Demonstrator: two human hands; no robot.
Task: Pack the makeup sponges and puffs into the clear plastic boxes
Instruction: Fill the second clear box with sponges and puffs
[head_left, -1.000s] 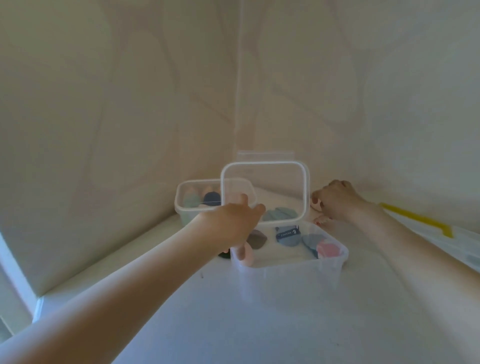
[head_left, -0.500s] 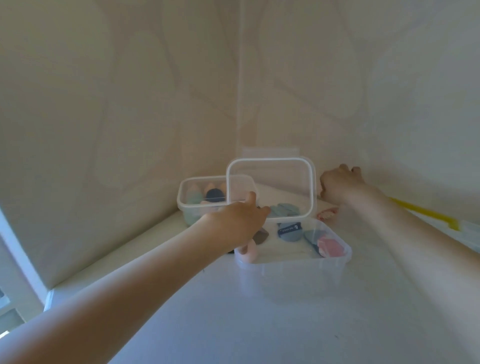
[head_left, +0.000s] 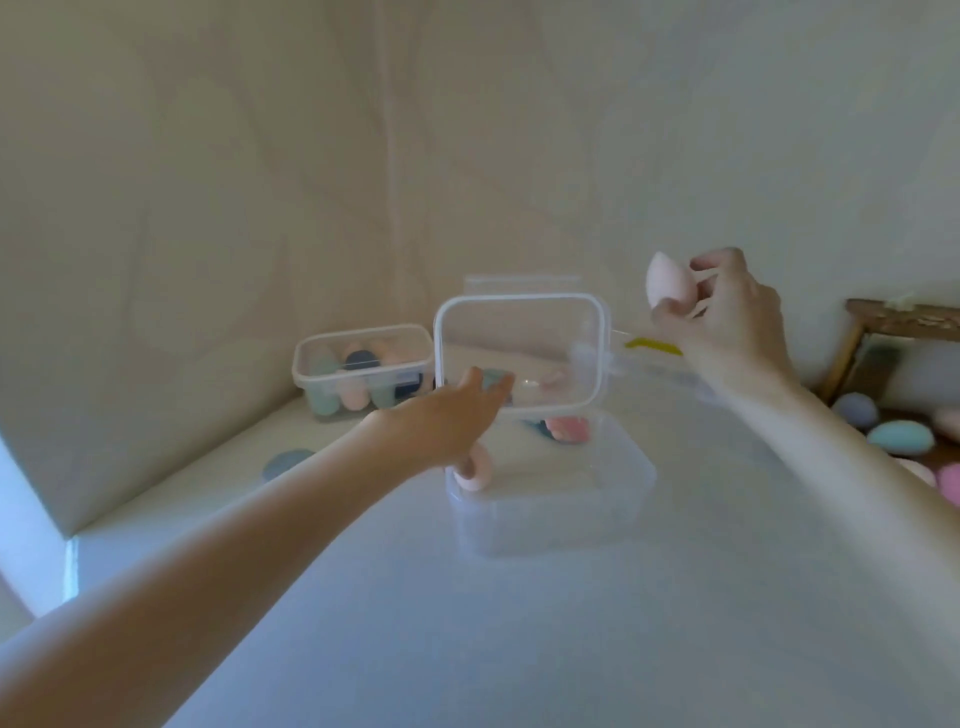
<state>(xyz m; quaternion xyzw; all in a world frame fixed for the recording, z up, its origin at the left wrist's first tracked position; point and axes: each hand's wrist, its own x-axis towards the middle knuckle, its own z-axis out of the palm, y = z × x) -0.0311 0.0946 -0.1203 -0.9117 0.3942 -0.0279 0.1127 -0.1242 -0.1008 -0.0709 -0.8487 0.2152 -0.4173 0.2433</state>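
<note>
My left hand (head_left: 447, 421) holds the clear lid (head_left: 522, 356) upright over the back left of the near clear box (head_left: 550, 493). That box holds a pink sponge (head_left: 475, 470) at its front left corner and pink and blue puffs (head_left: 566, 428) at the back. My right hand (head_left: 724, 312) is raised to the right of the lid, gripping a pale pink egg-shaped sponge (head_left: 670, 283). A second clear box (head_left: 363, 371) at the back left is filled with several teal, peach and dark blue sponges.
A dark blue puff (head_left: 285, 462) lies on the white table left of the near box. At the right edge are loose teal, lilac and pink sponges (head_left: 898, 436) beside a wooden frame (head_left: 904, 322). A yellow strip (head_left: 652, 345) lies behind my right hand. Walls close the corner behind.
My right hand has lifted from the table at the back right and now holds a pale pink sponge in the air. The view has shifted right. My left hand still holds the lid upright.
</note>
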